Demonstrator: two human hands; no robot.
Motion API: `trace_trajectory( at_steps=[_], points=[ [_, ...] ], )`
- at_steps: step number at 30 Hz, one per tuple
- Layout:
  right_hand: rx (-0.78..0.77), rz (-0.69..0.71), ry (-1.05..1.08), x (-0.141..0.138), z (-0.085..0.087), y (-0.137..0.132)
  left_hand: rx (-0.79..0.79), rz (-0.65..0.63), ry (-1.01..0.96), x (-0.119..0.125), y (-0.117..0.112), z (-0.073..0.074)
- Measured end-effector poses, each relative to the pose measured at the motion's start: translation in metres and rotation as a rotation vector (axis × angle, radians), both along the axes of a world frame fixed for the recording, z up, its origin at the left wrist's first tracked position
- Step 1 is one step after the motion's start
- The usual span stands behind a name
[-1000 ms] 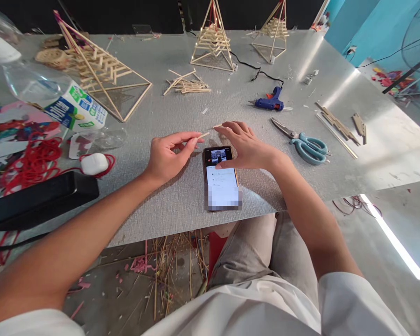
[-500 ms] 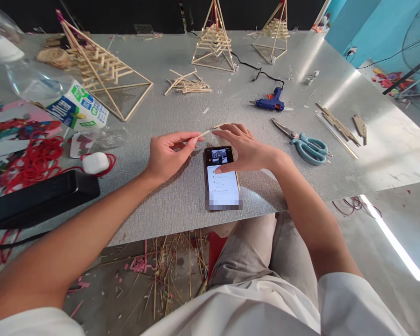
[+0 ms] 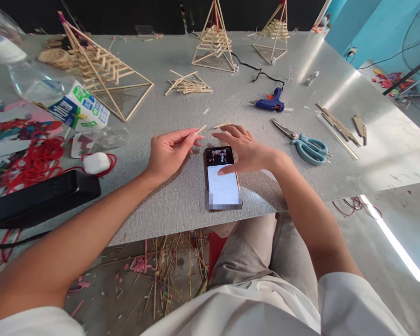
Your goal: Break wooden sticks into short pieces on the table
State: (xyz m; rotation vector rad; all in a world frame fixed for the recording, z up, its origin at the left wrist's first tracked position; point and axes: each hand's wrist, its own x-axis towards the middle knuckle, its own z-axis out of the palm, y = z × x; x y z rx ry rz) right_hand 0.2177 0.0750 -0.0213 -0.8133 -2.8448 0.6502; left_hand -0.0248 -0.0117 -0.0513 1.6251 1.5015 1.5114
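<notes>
A grey table (image 3: 168, 200) is spread across the whole view, and the work is kept close to its near edge, apparently so that both forearms can be rested on it. A large pyramid frame of sticks (image 3: 101, 77) is set back at the far left, out of the way of the hands, it seems. The left hand (image 3: 168, 154) is laid on its side just left of the phone, with its fingers stretched forward and closed in a light pinch on a short stick (image 3: 200, 129). The stick is gripped by its near end, so that the far tip is left free and pointed toward the right hand (image 3: 248, 150). That hand is held flat above the top of a phone (image 3: 223, 182), fingers spread and grasping nothing, with the thumb brought down onto the lit screen. The phone is laid face up between the two hands, probably so that it can be read and touched without being lifted. Scissors (image 3: 308, 143) and a blue glue gun (image 3: 270, 102) are placed to the right, within easy reach of that hand. A second short stick (image 3: 221, 125) is left lying just beyond the right fingertips.
</notes>
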Motion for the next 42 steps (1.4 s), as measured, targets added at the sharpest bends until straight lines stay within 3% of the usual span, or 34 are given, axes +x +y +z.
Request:
trace_trajectory(
  at_steps=[9,22,27,32,36,42],
  points=[
    [0.043,-0.029,0.022,0.001,-0.002,0.002,-0.019,0.024,0.007,0.0,0.0,0.0],
    [-0.036,0.033,0.01,-0.002,0.004,-0.005,-0.038,0.059,-0.034,0.0,0.0,0.002],
    [-0.006,0.065,0.132,-0.004,-0.002,-0.005,-0.034,0.075,0.001,-0.003,0.002,-0.002],
    [0.116,0.072,0.418,-0.012,0.001,-0.006,-0.031,-0.03,0.007,-0.003,0.001,-0.002],
    [0.206,-0.04,0.442,-0.014,0.0,-0.003,-0.021,-0.117,-0.029,-0.002,0.0,-0.002],
    [0.246,0.04,0.477,-0.014,0.0,-0.001,-0.045,-0.154,-0.003,-0.002,-0.002,-0.001]
  ],
)
